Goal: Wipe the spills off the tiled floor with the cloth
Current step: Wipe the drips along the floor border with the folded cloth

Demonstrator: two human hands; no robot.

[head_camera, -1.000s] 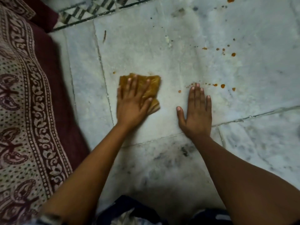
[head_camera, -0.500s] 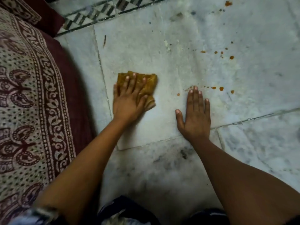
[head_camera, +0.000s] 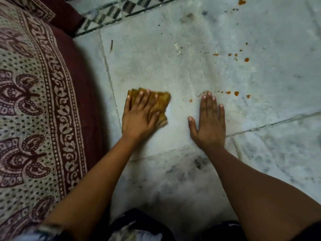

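The yellow cloth [head_camera: 163, 100] is being pressed onto the tiled floor [head_camera: 173, 70] just right of the patterned bedding [head_camera: 34, 110] by the left hand [head_camera: 139, 119], fingers spread. The right hand [head_camera: 209, 124] is being rested flat, fingers together, farther from the bedding, with orange spills [head_camera: 236, 93] farthest from it

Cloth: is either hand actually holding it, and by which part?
Left hand presses flat on the middle of the cloth, fingers straight; right hand holds nothing.
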